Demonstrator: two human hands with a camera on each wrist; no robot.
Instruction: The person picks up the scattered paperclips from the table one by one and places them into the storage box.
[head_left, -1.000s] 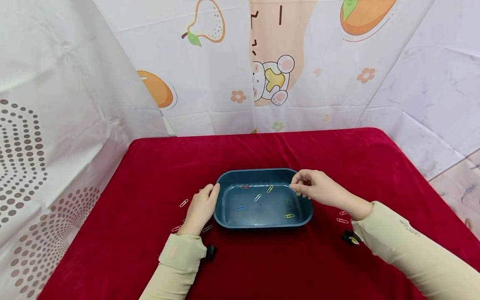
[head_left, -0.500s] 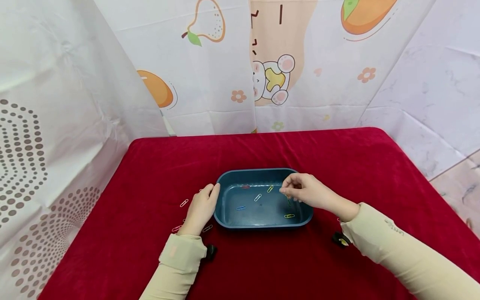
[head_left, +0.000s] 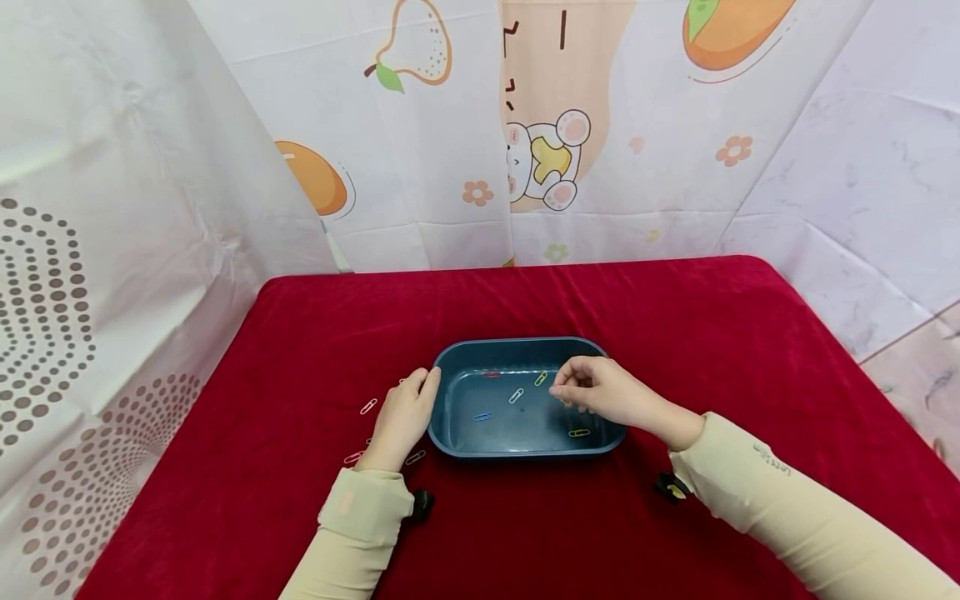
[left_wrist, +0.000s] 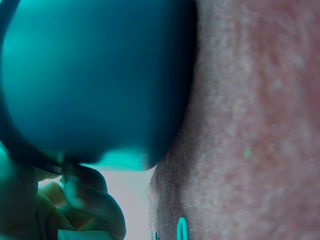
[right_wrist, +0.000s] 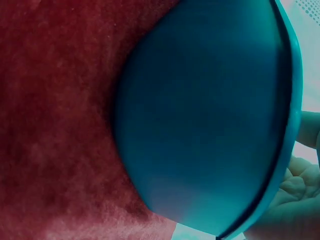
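Yellow-orange clip [head_left: 567, 403], bent wire by the look. I'd call it near weightless, stiff with a bit of spring, not fragile, but slick if the coating is smooth. Best hold, my judgement: pinch across the long sides or take one end loop.

Position: pinched in the right hand [head_left: 600, 392], between thumb and bent fingers, part hidden, poking out just below the tips. It's over the right half of the tray [head_left: 525, 456], inside the rim; can't tell if it touches the tray floor. Right wrist view doesn't show me the clip, just tray wall with part of the hand past the rim.

Around it in the tray: yellow clip [head_left: 541, 378] and white clip [head_left: 517, 396] near the fingers, blue clip [head_left: 483, 417] farther left, red clip [head_left: 491, 374] by the far wall.

Left hand [head_left: 403, 410] grips the tray's left end, fingers at the rim. Tray reads as light, smooth plastic; I'd guess it slides easily unheld.

Outside: pink clip [head_left: 353, 457] and pale clip [head_left: 415, 457] beside the left wrist on the red-clothed tabletop [head_left: 517, 533].
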